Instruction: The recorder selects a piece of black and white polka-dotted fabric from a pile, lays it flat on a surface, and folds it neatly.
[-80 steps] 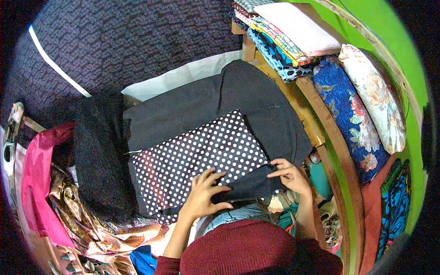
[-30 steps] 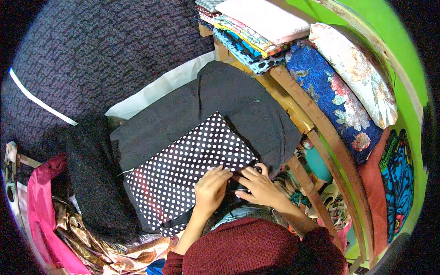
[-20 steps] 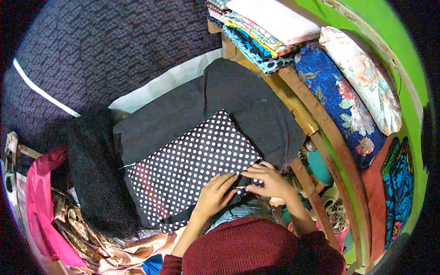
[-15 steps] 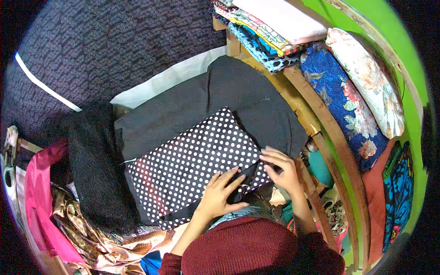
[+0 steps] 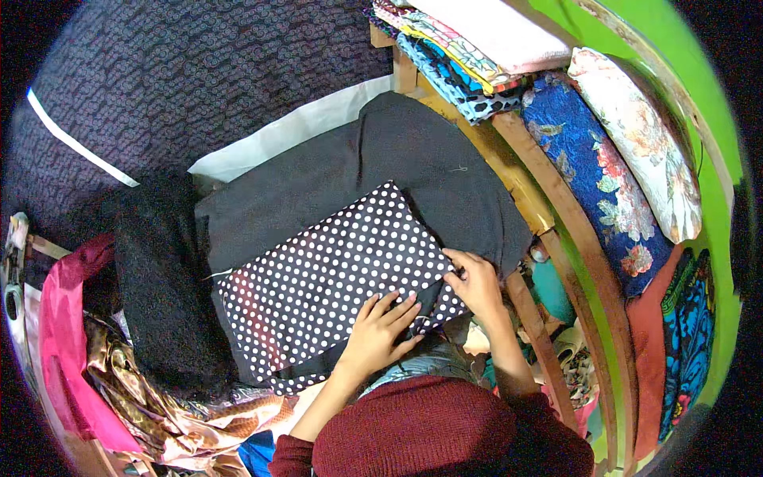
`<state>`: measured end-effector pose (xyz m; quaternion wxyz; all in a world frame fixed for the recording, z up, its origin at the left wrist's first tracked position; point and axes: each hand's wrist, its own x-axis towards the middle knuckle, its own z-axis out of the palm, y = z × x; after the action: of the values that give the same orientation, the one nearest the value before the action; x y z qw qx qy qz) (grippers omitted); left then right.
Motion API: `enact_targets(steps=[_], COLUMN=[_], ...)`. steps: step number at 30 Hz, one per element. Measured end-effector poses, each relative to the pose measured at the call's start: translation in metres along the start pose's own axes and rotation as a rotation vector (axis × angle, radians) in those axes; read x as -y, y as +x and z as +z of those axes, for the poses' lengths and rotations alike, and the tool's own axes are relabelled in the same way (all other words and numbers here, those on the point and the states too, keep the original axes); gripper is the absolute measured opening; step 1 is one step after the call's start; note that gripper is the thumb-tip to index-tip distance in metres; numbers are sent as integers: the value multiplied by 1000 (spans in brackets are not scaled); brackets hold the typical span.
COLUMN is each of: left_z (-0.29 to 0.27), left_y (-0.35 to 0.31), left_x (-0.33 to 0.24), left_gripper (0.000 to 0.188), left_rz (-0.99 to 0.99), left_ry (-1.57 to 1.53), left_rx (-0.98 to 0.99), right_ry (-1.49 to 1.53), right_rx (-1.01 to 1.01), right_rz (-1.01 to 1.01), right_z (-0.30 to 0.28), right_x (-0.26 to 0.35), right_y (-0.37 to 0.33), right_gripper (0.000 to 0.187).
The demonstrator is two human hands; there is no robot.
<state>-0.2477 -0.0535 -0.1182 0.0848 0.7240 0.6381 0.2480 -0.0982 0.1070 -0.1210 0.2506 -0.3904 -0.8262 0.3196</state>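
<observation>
A black cloth with white polka dots (image 5: 326, 278) lies flat on a plain black fabric (image 5: 397, 175) spread over the work surface. My left hand (image 5: 380, 334) rests palm down on the dotted cloth's near edge, fingers spread. At the cloth's right corner, my right hand (image 5: 474, 280) pinches the folded edge between its fingertips. A dark strip of the cloth's underside shows between the two hands.
A dark fuzzy fabric (image 5: 155, 278) lies to the left, with pink (image 5: 67, 334) and gold satin cloth (image 5: 151, 397) beyond it. Folded printed fabrics (image 5: 469, 48) are stacked at the back right. Wooden rails (image 5: 556, 215) with rolled floral cloth (image 5: 604, 183) run along the right.
My right hand has slid right along the near edge to the dotted cloth's corner. My left hand stayed flat on the cloth near the edge. The view shifted slightly.
</observation>
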Motion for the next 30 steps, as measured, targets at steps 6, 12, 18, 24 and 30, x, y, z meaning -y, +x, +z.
enact_targets(steps=[6,12,18,24,30], left_z=[6,4,-11,-16,-23], left_y=[-8,-9,-47,-103,-124], left_x=[10,9,3,3,10], left_gripper=[49,54,54,55,44], left_rz=[1,30,-119,-391,-452], left_ry=[-22,-1,43,129,185], left_rx=[21,59,78,-36,-94], right_ry=[-66,-87,-207,-189,-238], right_rx=[-250,-42,263,431,438], right_rz=[39,-363,-312,-462,-532], right_z=[-23,-20,-21,-26,2], right_x=[-17,4,-7,16,16], right_y=[-5,-12,-11,-20,-31], right_gripper=[22,38,41,45,29])
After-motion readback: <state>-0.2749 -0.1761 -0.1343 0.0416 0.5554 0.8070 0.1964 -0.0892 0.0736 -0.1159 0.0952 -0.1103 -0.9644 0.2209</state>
